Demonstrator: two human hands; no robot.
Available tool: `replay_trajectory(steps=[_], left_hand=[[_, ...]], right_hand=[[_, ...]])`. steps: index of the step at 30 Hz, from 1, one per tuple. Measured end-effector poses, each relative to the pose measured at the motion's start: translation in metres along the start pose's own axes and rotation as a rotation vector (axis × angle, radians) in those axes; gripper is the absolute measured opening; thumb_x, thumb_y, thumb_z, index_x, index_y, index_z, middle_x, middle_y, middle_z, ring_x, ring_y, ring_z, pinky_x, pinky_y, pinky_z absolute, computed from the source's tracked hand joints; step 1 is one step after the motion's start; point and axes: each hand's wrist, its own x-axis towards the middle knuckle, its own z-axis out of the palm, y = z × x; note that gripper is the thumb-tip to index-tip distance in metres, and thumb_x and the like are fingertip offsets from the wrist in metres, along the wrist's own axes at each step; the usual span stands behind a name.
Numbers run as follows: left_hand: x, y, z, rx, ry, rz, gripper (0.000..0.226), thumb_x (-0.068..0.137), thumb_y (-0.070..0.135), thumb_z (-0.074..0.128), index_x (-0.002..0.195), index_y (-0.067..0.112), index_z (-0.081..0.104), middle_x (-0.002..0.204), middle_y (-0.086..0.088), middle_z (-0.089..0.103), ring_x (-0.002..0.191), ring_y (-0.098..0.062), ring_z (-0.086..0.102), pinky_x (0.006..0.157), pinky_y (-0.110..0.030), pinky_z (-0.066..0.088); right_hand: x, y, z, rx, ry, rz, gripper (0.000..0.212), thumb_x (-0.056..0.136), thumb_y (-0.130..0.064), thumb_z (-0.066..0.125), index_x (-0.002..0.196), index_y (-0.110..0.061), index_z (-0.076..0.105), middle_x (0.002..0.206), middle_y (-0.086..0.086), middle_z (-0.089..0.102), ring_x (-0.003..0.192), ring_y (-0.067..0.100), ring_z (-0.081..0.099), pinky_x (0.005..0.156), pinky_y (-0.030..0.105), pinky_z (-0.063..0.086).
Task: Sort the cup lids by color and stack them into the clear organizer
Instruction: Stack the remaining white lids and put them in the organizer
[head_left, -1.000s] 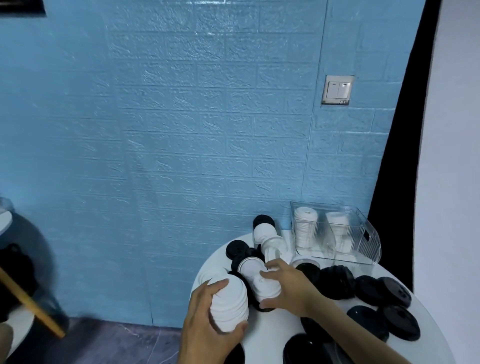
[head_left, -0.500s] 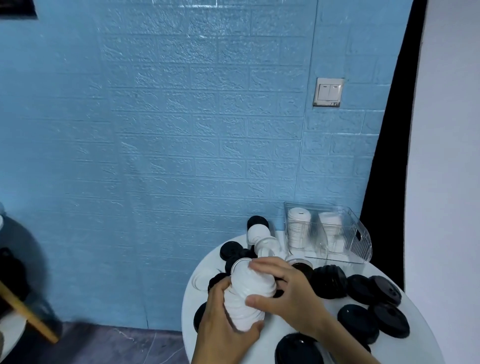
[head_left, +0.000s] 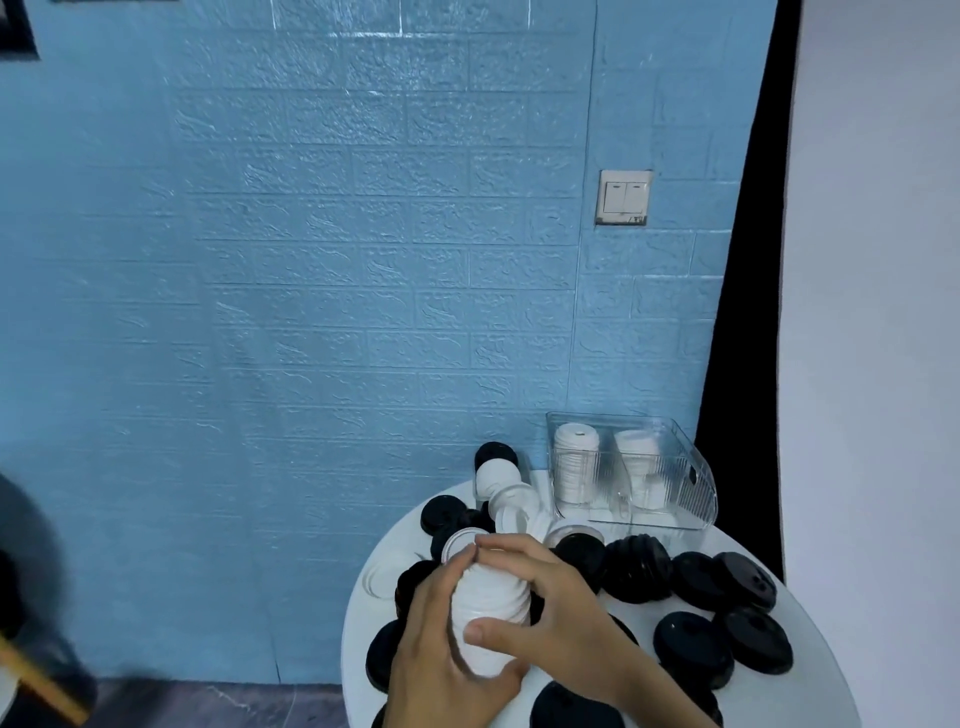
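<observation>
Cradling the tall stack of white plastic cup lids (head_left: 485, 618) above the round white desk (head_left: 810, 691), the left hand (head_left: 436, 654) grips underneath; the right hand (head_left: 545, 603), having just added a lid, now clasps it, ready for the clear plastic organizer (head_left: 675, 512).

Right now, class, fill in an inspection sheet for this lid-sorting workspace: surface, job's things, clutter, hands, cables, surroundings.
Surface: round white table.
Job's things: clear organizer at the back holds two white stacks; white lid stack is held above the table; black lids lie loose.
Clutter: mixed lid pile beside the organizer.
Hands: left hand and right hand both grip the white stack.
Cables: nothing seen.
Surroundings: blue brick wall, wall switch.
</observation>
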Motion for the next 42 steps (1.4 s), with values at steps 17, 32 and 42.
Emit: replay_trajectory(steps=[17, 32, 42], left_hand=[[0.008, 0.000, -0.018, -0.206, -0.151, -0.059, 0.092, 0.043, 0.043, 0.092, 0.116, 0.068, 0.041, 0.130, 0.031, 0.049, 0.110, 0.012, 0.053, 0.091, -0.005, 0.041], [0.006, -0.011, -0.003, -0.175, 0.005, 0.000, 0.090, 0.038, 0.032, 0.089, 0.119, 0.048, 0.053, 0.123, 0.017, 0.064, 0.104, -0.005, 0.067, 0.092, -0.027, 0.053], [0.013, -0.007, -0.012, -0.139, 0.012, 0.017, 0.091, 0.036, 0.048, 0.086, 0.117, 0.058, 0.047, 0.126, 0.028, 0.056, 0.105, 0.006, 0.062, 0.088, -0.006, 0.044]], right_hand=[[0.065, 0.130, -0.086, -0.601, 0.221, 0.395, 0.035, 0.096, -0.040, 0.062, 0.126, -0.023, 0.068, 0.127, -0.003, 0.064, 0.119, 0.016, 0.060, 0.100, 0.030, 0.046], [0.064, 0.136, -0.053, -0.670, 0.234, 0.440, 0.045, 0.083, -0.065, 0.062, 0.083, -0.022, 0.048, 0.089, -0.005, 0.057, 0.083, 0.016, 0.057, 0.074, 0.032, 0.048], [0.069, 0.130, -0.060, -0.585, 0.243, 0.517, 0.047, 0.072, -0.057, 0.076, 0.105, -0.030, 0.058, 0.111, -0.004, 0.063, 0.100, 0.017, 0.062, 0.082, 0.032, 0.050]])
